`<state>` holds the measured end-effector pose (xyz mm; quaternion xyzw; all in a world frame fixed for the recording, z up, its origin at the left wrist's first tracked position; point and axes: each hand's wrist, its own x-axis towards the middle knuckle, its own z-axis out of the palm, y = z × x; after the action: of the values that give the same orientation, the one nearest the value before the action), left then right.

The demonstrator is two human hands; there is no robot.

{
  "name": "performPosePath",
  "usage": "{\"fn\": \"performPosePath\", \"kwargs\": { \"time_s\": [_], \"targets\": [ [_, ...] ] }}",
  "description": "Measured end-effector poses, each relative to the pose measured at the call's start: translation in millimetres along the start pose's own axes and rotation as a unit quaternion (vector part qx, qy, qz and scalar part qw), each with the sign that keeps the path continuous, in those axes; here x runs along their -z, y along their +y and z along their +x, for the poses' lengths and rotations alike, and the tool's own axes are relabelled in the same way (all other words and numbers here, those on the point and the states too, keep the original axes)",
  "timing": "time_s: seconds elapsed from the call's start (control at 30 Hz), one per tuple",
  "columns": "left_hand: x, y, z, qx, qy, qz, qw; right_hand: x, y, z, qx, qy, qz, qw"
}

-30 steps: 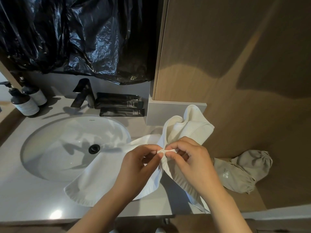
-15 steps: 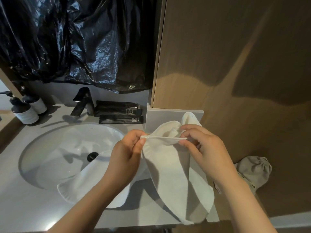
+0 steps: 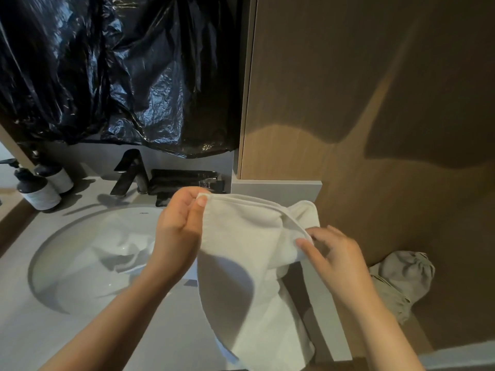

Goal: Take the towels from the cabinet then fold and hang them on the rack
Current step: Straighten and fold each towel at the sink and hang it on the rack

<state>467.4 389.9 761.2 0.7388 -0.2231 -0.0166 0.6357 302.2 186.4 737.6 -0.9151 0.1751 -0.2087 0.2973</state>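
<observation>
A white towel (image 3: 249, 266) hangs between my hands above the grey counter, its lower part draping down past the counter's front edge. My left hand (image 3: 179, 231) pinches one top corner of the towel between thumb and fingers. My right hand (image 3: 332, 253) pinches the towel's top hem further right. The hem stretches in a line between the two hands. Part of the towel bunches behind my right hand. Neither a cabinet interior nor a rack can be seen.
A white sink basin (image 3: 91, 258) with a black tap (image 3: 128, 172) lies left. Two dark pump bottles (image 3: 40, 188) stand far left. Black boxes (image 3: 184, 180) sit behind the towel. A wooden panel (image 3: 348, 103) rises right, grey cloth bags (image 3: 404, 277) beside it. Black plastic (image 3: 115, 68) hangs above.
My hands moved apart along the towel's hem, stretching it out. The left hand rose with its corner; the right slid right and down. The towel lifted off the basin side.
</observation>
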Motion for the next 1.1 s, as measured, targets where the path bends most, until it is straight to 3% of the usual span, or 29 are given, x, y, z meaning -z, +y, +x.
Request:
{"fn": "performPosePath", "kwargs": {
  "time_s": [0.1,0.23,0.37,0.5,0.73,0.93,1.1],
  "targets": [
    [1,-4,4,0.004,0.002,-0.003,1.0,-7,9,-5,-0.006,-0.039,0.043,0.998],
    [0,-12,17,-0.002,0.015,0.013,1.0,-9,5,-2,-0.001,-0.004,0.104,0.995],
    [3,-14,44,-0.006,0.066,0.075,0.995,2,10,4,0.022,-0.038,0.051,0.998],
    [11,-15,58,-0.034,0.057,0.107,0.992,14,22,10,0.025,-0.081,0.004,0.996],
    [11,17,90,-0.074,0.071,0.137,0.985,55,18,53,0.041,-0.049,-0.085,0.994],
    [15,81,137,-0.107,0.098,0.084,0.986,104,-17,111,0.09,0.06,-0.14,0.984],
    [18,133,169,-0.106,0.14,0.037,0.984,145,-27,143,0.12,0.09,-0.154,0.977]
  ]
}}
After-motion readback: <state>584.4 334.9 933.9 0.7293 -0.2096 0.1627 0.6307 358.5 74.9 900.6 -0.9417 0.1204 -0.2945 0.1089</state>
